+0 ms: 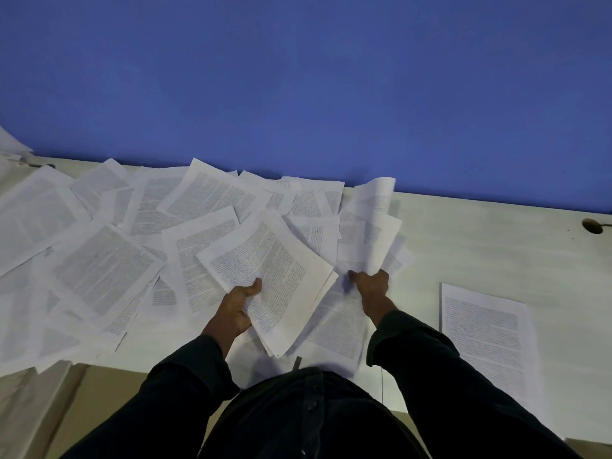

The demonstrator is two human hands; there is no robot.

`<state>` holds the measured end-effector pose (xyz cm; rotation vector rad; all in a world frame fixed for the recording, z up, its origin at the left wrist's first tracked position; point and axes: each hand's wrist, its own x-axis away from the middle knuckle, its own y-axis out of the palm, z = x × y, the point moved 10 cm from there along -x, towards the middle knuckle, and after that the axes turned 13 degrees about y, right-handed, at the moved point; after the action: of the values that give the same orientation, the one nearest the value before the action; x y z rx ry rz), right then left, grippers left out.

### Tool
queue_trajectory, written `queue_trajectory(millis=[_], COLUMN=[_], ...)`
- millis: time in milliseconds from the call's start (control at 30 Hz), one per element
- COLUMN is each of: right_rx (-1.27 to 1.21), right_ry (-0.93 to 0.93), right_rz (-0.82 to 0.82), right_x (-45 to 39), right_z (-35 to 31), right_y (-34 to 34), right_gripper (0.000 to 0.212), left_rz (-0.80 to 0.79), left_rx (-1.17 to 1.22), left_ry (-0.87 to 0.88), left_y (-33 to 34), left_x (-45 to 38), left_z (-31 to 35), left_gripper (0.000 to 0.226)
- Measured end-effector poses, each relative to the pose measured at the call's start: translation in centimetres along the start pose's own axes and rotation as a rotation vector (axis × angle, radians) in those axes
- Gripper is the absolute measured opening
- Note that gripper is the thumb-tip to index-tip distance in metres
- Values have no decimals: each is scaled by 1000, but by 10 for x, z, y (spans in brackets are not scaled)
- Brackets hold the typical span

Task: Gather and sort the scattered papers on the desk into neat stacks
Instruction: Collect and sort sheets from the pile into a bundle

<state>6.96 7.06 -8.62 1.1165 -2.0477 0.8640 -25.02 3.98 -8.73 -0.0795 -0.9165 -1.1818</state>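
Several printed white sheets lie scattered and overlapping over the left and middle of the white desk. My left hand grips a small bundle of sheets by its lower left edge, thumb on top, held just above the pile. My right hand clutches a second handful of curled sheets by their bottom edge, lifted upright to the right of the first bundle. A neat stack of papers lies flat on the desk to the right of my right arm.
A blue wall rises behind the desk. A round cable hole sits near the desk's far right edge. More paper shows at the far left. Some sheets overhang the front edge at the left, above a beige floor.
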Motion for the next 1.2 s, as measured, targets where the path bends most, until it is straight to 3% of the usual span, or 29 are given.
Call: queue_trajectory(millis=[67, 200, 300, 433, 533, 667, 800, 900, 967, 1067, 1167, 1200], right_rx=[-93, -204, -265, -462, -526, -574, -619, -493, -413, -317, -251, -225], right_ry=[33, 88, 102, 134, 129, 136, 113, 36, -24, -102, -91, -83], right_rz=[51, 207, 270, 343, 329, 347, 349, 301, 249, 118, 38, 30], right_x=[-6, -3, 2, 12, 15, 14, 12, 10, 11, 9, 0, -4], right_z=[4, 17, 30, 40, 40, 41, 33, 17, 6, -8, -15, -18], right_y=[-25, -95, -147, -184, -189, -198, -210, -210, -201, -177, -159, -156], right_gripper=[56, 49, 43, 54, 61, 62, 66, 39, 23, 24, 13, 19], left_rz=[-42, -132, -201, -260, -322, -443, -515, -530, -606, -727, -835, -850], left_rx=[-8, -82, -136, -148, -257, -490, -684, -857, -1116, -1658, -1811, -1799], left_ry=[-4, -50, -43, -54, 53, 166, 312, 477, 545, 541, 441, 375], left_y=[13, 48, 78, 110, 138, 186, 236, 274, 303, 318, 304, 293], left_x=[-1, -4, -6, -12, -24, -27, -23, -21, -11, -8, 5, 8], left_z=[1, 2, 9, 22, 49, 90, 127, 154, 157, 132, 103, 95], left_gripper=[25, 32, 18, 16, 24, 55, 50, 52, 59, 64, 54, 53])
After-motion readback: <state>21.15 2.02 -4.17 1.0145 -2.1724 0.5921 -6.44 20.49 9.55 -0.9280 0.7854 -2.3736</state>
